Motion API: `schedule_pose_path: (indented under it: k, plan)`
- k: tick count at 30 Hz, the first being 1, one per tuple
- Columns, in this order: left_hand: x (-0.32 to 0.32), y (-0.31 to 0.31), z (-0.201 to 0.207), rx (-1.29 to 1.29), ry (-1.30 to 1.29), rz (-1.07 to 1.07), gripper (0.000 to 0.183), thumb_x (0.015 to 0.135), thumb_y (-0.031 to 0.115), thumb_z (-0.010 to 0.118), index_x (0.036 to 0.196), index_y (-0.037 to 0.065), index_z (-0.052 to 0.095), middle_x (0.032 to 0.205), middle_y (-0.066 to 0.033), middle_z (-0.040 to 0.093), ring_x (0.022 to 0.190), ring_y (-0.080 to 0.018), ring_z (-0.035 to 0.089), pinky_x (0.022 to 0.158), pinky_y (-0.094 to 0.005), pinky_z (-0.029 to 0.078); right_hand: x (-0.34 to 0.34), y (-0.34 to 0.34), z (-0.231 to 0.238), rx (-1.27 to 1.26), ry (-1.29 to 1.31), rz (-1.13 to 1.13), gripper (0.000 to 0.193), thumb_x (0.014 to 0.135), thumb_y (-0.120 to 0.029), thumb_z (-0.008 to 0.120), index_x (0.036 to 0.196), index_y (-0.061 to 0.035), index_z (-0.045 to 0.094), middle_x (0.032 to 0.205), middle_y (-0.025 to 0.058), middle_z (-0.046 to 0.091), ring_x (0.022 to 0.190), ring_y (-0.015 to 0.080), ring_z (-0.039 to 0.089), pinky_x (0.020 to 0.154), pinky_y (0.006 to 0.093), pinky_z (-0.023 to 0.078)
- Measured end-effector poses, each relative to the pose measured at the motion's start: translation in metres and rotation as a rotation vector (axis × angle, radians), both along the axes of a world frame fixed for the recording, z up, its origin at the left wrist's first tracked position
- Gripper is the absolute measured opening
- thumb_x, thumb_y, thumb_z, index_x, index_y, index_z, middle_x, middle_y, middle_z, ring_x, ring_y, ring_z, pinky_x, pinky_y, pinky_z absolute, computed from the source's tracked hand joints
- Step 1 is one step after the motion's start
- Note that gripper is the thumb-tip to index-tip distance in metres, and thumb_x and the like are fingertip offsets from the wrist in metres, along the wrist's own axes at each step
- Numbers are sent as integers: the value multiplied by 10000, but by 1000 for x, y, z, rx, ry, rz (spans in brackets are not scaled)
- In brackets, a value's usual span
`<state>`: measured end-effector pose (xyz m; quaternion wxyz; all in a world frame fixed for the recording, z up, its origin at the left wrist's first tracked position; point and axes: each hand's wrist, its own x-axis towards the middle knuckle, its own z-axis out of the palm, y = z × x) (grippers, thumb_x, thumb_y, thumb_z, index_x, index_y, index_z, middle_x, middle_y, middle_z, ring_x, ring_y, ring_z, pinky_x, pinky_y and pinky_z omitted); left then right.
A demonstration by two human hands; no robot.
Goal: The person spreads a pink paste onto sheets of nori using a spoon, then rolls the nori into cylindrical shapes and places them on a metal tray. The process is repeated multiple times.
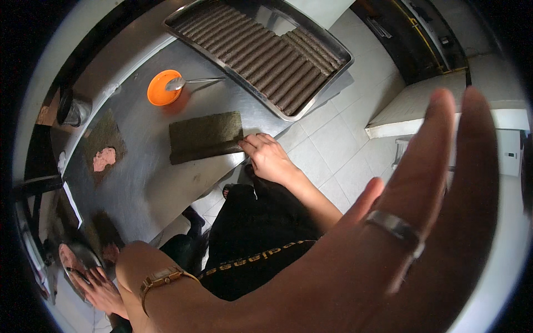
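Note:
My left hand is raised close to the view at the right, large and shadowed, its fingers stretched out and holding nothing. It wears a silver-coloured ring; a gold-coloured watch is on the same arm. My right hand pinches the right end of a dark green seaweed sheet near the table's front edge. The sheet's near edge looks folded or rolled over; any filling inside is hidden. To its left, another seaweed sheet carries a lump of pink paste.
A metal tray of dark, seaweed-wrapped rolls sits at the back of the metal table. An orange bowl holds a spoon. At lower left, a co-worker's hand is by a container of pink paste.

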<state>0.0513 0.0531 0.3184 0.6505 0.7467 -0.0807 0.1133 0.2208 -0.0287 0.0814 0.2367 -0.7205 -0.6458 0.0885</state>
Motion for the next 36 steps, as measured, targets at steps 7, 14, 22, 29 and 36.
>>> schedule_pose_path:
  k: [7, 14, 22, 29, 36]
  plan:
    - [-6, -7, 3, -21, -19, -6, 629, 741, -6, 509, 1353, -13, 364, 1351, -255, 412, 1244, -403, 428, 1046, -453, 346, -6, -4, 7, -6, -3, -3, 411, 659, 26, 571, 1068, 23, 616, 999, 134, 584, 969, 312, 567, 885, 379, 458]
    - [-1, -4, 0, -44, -39, -33, 625, 744, -5, 524, 1350, -13, 373, 1333, -254, 436, 1229, -404, 445, 1043, -459, 347, -4, -1, 9, -17, -3, -25, 404, 667, 23, 573, 1069, 13, 614, 996, 131, 580, 979, 303, 558, 901, 385, 443]
    - [6, -1, -2, -82, -84, 97, 621, 747, -5, 541, 1347, -13, 384, 1312, -254, 465, 1212, -406, 464, 1040, -466, 348, -10, 13, -1, 52, 28, 40, 418, 655, 15, 585, 1072, 4, 609, 1002, 128, 585, 975, 299, 559, 895, 383, 446]
    - [-7, 104, -207, 701, 405, 518, 471, 749, 83, 667, 1203, 48, 548, 1180, -142, 578, 1087, -344, 545, 959, -447, 414, -18, 18, -34, 7, 89, 6, 370, 756, -90, 611, 1110, 12, 575, 1061, 140, 560, 996, 310, 547, 898, 396, 442]
    - [-30, 110, -262, 1035, 515, 421, 460, 728, 154, 707, 1164, 84, 579, 1140, -93, 578, 1065, -289, 544, 951, -398, 412, -48, 50, -72, 87, -76, 70, 402, 758, -106, 586, 1128, 47, 544, 1021, 155, 534, 967, 308, 529, 861, 386, 447]
